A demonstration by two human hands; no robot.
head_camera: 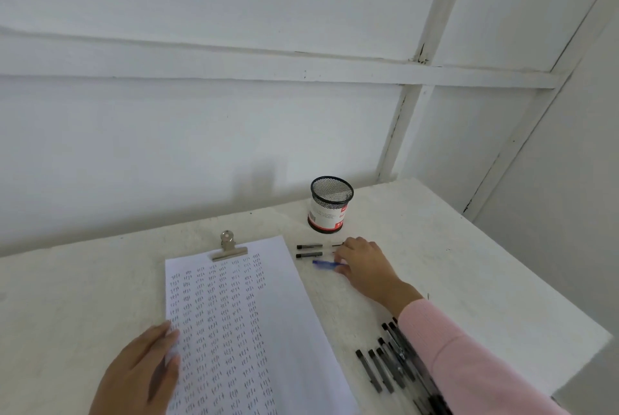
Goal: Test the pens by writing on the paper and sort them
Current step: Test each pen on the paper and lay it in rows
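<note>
paper (241, 324): white sheet in the middle of the table, packed with columns of tiny pen test marks, pretty much full from the top down. I'm using it as the landmark for everything else.
clip (228, 248): metal bulldog clip biting the top edge of the paper, handle pointing away from the camera.
left hand (140, 371): lying flat on the paper's lower left edge, fingers stretched out and relaxed, not gripping anything, just pinning the sheet down.
right hand (363, 264): reached out past the paper's top right corner, palm down. Fingers are curled loosely over the ends of the pens there, and the fingertips are hidden, so honestly can't tell if it's pinching one or just touching.
blue pen (326, 265): just right of the paper's upper edge, lying roughly sideways, its right end under the right hand. A bit blurry.
two black pens (310, 251): right of the paper's top corner, side by side and parallel, just beyond the blue pen, their right ends going under the fingers.
pen pile (385, 367): bunch of black pens on the table to the right of the paper's lower half, partly covered by the pink sleeve (469, 364).
mesh cup (330, 204): black wire pen holder with a white and red label, standing upright beyond the paper's top right corner, apart from the pens.
table (67, 297): white, rough-looking surface under it all.
</note>
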